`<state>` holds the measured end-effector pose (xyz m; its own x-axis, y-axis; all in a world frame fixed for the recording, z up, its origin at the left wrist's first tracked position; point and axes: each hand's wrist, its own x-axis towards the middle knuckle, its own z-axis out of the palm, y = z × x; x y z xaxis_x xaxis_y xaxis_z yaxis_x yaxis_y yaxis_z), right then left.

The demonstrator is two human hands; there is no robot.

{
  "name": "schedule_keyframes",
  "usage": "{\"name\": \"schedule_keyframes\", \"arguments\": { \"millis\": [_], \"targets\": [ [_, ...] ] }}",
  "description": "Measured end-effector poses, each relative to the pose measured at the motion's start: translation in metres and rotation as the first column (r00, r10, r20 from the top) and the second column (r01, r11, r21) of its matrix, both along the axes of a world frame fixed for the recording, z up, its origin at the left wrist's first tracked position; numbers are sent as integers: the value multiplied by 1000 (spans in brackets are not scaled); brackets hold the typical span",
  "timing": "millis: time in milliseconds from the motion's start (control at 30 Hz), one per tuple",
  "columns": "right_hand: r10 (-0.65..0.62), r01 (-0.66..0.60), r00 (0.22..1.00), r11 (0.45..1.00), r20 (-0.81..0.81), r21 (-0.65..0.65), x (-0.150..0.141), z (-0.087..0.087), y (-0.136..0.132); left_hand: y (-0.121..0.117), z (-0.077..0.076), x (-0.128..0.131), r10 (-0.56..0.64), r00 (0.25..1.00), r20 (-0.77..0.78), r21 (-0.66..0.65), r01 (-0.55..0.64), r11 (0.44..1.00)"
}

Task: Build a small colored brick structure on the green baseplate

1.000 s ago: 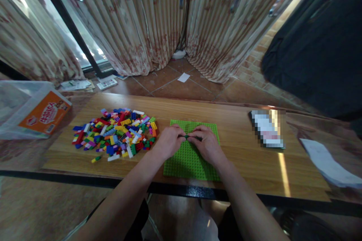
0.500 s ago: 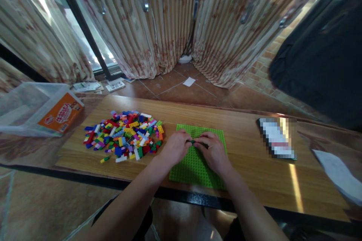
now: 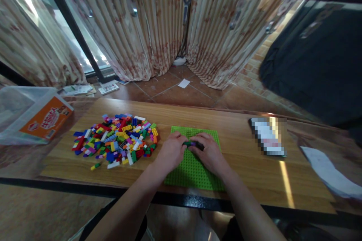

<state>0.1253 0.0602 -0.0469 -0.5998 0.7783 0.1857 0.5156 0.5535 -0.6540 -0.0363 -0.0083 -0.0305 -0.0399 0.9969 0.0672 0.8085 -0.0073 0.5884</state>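
Note:
Over the far half of a green studded baseplate (image 3: 195, 177), my two hands meet with fingertips pinched. My left hand (image 3: 173, 152) is closed on a small dark green toy brick (image 3: 187, 143). On the other side, my right hand (image 3: 208, 152) grips the same small assembly, where a bit of purple shows beside the green. Fingers cover most of the pieces, so their full shape is hidden. Left of the plate lies a heap of mixed coloured bricks (image 3: 115, 139). A yellow and green piece (image 3: 95, 167) sits apart at the heap's near side.
At the far left stands a clear plastic box (image 3: 28, 115) with an orange label. A phone-like object (image 3: 267, 137), blurred out, lies on the wooden table (image 3: 237, 173) to the right. Beyond it are white papers (image 3: 329, 169). Curtains (image 3: 158, 37) hang behind.
The camera view has shifted slightly. Both hands stay together over the plate, with their fingers slightly rearranged. More of the held bricks shows now, including a purple part.

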Motion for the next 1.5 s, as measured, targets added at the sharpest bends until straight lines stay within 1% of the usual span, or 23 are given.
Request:
{"name": "schedule_keyframes", "arguments": {
  "millis": [167,333,467,600,767,867,1067,1267,1367,1500],
  "targets": [
    [-69,69,997,998,-27,-10,17,4,7,0,2,0,-6,1000,6,-23,6,1000],
    [-83,84,996,996,42,-15,29,3,10,-2,0,1,-16,1000,-3,14,16,1000],
    [-114,113,989,994,91,14,26,3,7,-2,-3,5,-6,1000,-13,39,6,999],
    [-104,103,991,994,87,21,23,6,4,-1,-4,7,-17,1000,-25,57,18,998],
    [-78,78,994,997,75,7,21,7,3,1,-1,9,-10,999,-44,51,12,999],
    [-81,80,995,997,64,20,21,6,4,1,0,11,-7,999,-53,48,9,999],
    [-98,97,992,995,77,19,19,7,4,0,-3,12,1,998,-69,63,3,998],
    [-91,89,993,995,69,33,20,6,5,0,-3,14,9,994,-106,113,3,994],
    [-90,88,994,996,67,33,21,5,6,0,-4,16,-19,994,-112,142,35,989],
    [-88,86,994,996,67,24,20,5,6,-1,-6,21,-76,990,-119,140,93,986]
  ]
}}
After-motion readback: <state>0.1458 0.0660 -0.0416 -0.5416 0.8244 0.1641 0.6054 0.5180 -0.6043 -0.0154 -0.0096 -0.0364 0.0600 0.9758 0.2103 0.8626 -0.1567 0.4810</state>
